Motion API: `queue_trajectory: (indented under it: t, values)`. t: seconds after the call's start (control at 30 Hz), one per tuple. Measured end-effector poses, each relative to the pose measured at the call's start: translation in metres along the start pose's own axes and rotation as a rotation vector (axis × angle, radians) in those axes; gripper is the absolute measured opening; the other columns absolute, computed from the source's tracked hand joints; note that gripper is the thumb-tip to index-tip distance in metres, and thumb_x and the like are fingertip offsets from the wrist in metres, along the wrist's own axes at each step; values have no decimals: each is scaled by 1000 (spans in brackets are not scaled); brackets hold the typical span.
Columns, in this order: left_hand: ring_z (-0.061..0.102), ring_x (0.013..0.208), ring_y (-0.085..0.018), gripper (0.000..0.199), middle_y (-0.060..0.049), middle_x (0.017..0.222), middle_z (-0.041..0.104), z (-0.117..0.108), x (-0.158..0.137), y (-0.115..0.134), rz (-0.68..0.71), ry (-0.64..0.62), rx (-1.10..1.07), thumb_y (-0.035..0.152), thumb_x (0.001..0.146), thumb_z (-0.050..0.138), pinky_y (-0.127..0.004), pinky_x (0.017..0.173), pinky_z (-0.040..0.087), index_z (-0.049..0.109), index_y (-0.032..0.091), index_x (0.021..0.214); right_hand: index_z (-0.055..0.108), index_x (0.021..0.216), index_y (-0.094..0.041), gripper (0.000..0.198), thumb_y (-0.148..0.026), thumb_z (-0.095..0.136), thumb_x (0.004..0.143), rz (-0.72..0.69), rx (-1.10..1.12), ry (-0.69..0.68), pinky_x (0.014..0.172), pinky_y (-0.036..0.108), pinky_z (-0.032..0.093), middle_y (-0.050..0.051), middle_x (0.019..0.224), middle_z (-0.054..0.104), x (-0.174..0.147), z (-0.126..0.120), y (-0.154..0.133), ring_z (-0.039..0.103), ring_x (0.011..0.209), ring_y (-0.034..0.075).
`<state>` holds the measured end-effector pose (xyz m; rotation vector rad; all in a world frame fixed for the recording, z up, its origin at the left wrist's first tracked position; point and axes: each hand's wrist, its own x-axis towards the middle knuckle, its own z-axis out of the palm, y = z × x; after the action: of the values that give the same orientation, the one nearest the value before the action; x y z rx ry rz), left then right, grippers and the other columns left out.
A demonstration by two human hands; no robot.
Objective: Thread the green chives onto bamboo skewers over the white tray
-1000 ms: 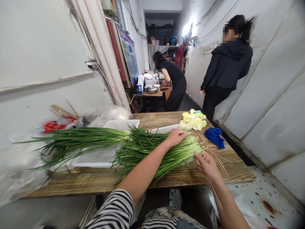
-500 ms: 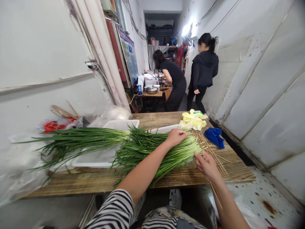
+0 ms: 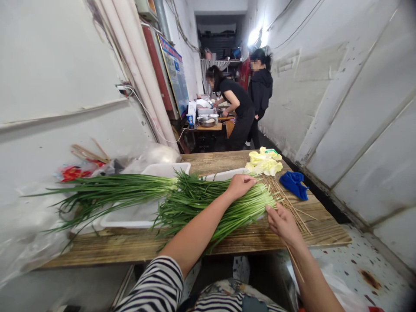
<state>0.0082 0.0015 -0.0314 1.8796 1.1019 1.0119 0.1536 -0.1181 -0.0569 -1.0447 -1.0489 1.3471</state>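
A thick bunch of green Chinese chives [image 3: 195,206] lies across the table, its pale stem ends to the right. My left hand [image 3: 241,185] rests over the far side of these stems, fingers pinched together on some near the cut ends. At the near side, my right hand [image 3: 283,222] is closed, its fingertips at the stem ends. A thin bamboo skewer [image 3: 295,262] sticks out below the right palm, held in that hand. More loose skewers [image 3: 289,203] lie just right of the stems. Another chive bunch [image 3: 130,187] lies to the left over a white plastic tray [image 3: 130,224].
Yellowish cabbage leaves [image 3: 264,164] and a blue cloth [image 3: 294,185] lie at the right of the wooden table [image 3: 208,163]. Clear plastic bags [image 3: 26,225] crowd the left end. Beyond, two people in dark clothes stand by a worktop with a metal bowl [image 3: 207,122].
The standing person at the back has moved left, now partly behind the person bending over the worktop. My hands and the chives look almost unchanged.
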Motion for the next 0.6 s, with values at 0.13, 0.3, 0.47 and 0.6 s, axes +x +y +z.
queue_trajectory:
  t: [0.13, 0.3, 0.47, 0.6]
  values:
    - [65, 78, -18, 29, -7, 85, 73, 0, 0, 0, -5, 3, -16, 32, 76, 57, -26, 74, 49, 73, 11, 88, 42, 77, -21, 39, -51, 67, 72, -1, 1, 1, 29, 13, 13, -14, 40, 29, 0, 0, 0, 15, 30, 1]
    - [65, 79, -18, 29, -7, 85, 73, 1, 1, -5, 10, 18, -27, 33, 75, 57, -27, 74, 49, 73, 12, 88, 41, 75, -21, 40, -52, 67, 71, -4, -1, 17, 29, 13, 13, -14, 39, 29, 0, 1, 0, 15, 30, 1]
    - [65, 79, -18, 30, -6, 86, 73, 3, 2, -8, 11, 24, -39, 33, 75, 58, -27, 77, 49, 73, 12, 90, 42, 75, -21, 39, -52, 66, 72, -4, -19, 18, 28, 12, 14, -14, 39, 30, 1, 0, 2, 15, 30, 1]
    - [66, 80, -18, 29, -6, 87, 73, 2, 1, -6, 2, 23, -37, 33, 75, 58, -27, 77, 49, 73, 13, 90, 42, 76, -21, 39, -52, 65, 73, 0, -18, 14, 28, 12, 14, -14, 39, 30, 1, -1, 4, 15, 30, 1]
